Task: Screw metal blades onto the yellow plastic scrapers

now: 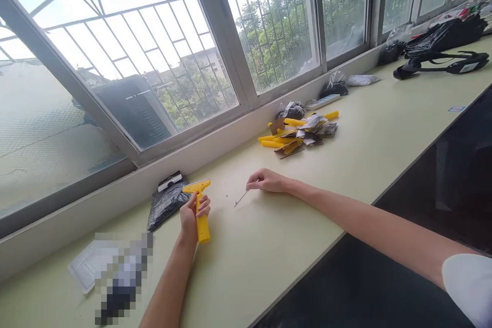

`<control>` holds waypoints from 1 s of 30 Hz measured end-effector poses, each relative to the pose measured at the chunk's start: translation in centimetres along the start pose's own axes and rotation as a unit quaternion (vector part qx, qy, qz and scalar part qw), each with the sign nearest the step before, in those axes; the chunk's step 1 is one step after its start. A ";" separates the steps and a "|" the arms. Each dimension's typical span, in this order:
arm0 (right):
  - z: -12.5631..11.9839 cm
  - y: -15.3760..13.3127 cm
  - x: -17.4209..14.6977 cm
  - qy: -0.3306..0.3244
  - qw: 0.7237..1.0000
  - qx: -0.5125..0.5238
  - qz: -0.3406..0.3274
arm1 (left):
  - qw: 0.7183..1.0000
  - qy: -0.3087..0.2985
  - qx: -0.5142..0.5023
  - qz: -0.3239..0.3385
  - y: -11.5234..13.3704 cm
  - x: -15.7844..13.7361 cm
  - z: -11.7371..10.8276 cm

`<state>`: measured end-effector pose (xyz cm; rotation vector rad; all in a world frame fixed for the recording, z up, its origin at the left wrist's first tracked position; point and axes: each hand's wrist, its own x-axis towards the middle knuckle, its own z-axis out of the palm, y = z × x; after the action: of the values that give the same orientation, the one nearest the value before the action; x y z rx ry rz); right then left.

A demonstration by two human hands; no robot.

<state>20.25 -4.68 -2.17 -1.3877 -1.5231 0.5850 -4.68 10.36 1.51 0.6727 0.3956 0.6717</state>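
Observation:
My left hand (191, 218) is wrapped round the handle of a yellow scraper (202, 225), its wide head pointing up and away from me. In my right hand (267, 181) a thin metal rod, perhaps a screwdriver or hex key (241, 198), is pinched and slants down to the left, its tip near the tabletop. A tiny dark piece, maybe a screw (226, 196), lies between the two hands. Just behind the scraper is a black plastic bag (165, 208) with a black-and-white item (169, 181) on it.
Yellow handles and packaged pieces form a pile (298, 136) beyond my right hand. A clear plastic tray (86, 266) lies at left beside a blurred-out patch. Wrapped bundles and a black strap-like device (442, 64) are farther right. Windows line the table's (369, 138) back.

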 end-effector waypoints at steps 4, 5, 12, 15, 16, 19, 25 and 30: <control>0.6 1.2 1.3 -0.001 1.000 -0.025 0.000 | 0.999 0.011 0.031 0.002 -0.2 0.2 -0.3; 0.8 1.4 1.7 0.003 1.000 -0.030 0.001 | 0.999 0.012 0.035 0.000 -0.3 0.3 -0.4; 3.0 2.5 4.4 0.048 0.997 -0.050 0.020 | 0.998 0.013 0.064 -0.011 -0.5 0.4 -0.3; 3.5 2.7 5.3 0.072 0.996 -0.041 0.023 | 0.996 0.007 0.086 -0.014 -0.6 0.3 -0.2; 3.5 2.6 5.5 0.079 0.996 -0.026 0.028 | 0.995 0.005 0.096 -0.017 -0.6 0.3 -0.2; 2.9 2.4 5.2 0.118 0.989 0.061 0.065 | 0.989 -0.004 0.148 -0.024 -0.8 0.3 0.0; 0.6 1.3 1.9 0.265 0.939 0.199 0.097 | 0.955 -0.039 0.291 -0.047 -2.0 0.1 0.9; 0.8 -0.3 -1.3 0.236 0.944 0.221 0.059 | 0.916 -0.081 0.388 -0.059 -4.9 -1.5 3.2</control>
<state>19.30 -5.77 -2.69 -1.1629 -0.8634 0.5728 -1.92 5.09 0.69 1.4381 0.5490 0.3180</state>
